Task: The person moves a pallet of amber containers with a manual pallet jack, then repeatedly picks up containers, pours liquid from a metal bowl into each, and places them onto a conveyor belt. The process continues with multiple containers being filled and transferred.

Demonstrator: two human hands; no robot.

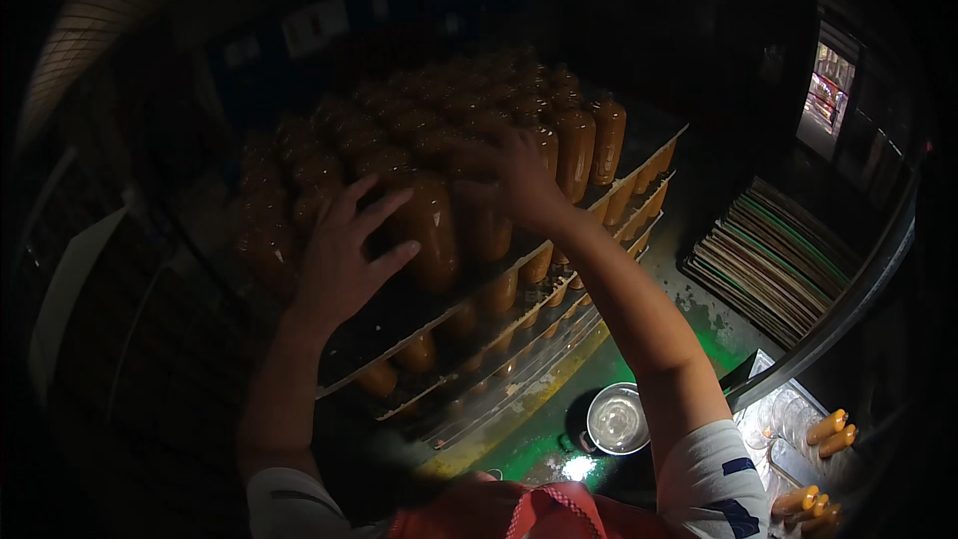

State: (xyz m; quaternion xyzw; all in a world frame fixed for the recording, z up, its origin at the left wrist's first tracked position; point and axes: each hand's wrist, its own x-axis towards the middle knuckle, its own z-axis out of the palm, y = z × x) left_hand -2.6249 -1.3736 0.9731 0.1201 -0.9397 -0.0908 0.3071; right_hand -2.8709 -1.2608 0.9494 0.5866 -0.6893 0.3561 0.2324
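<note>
A dim scene is seen from above. A stack of flat trays (639, 168) is shown at the middle, each layer packed with upright bottles (577, 150) of orange-brown liquid, smooth and rounded at the shoulders, glossy where light catches them. The tray edges are thin and pale, like board or sheet, and lower layers of bottles are seen between them at the near right side of the stack.

The left hand (344, 245) is spread wide, fingers apart, laid against the near left bottles of the top layer; whether anything is gripped cannot be told. Just right of it one larger-looking bottle (431, 230) stands at the near edge of the top tray, between the two hands. The right hand (519, 180) is reached farther in, fingers curled down over bottle tops at the middle of the layer; whether it is closed on one is hidden by the hand's back.

On the green, worn floor (699, 324) near the stack a round, shiny metal pot (617, 419) is set. At the far right a pile of flat, striped-edged sheets (773, 260) is stacked. At the near right a few small orange bottles (830, 429) lie on a pale surface (773, 444).
</note>
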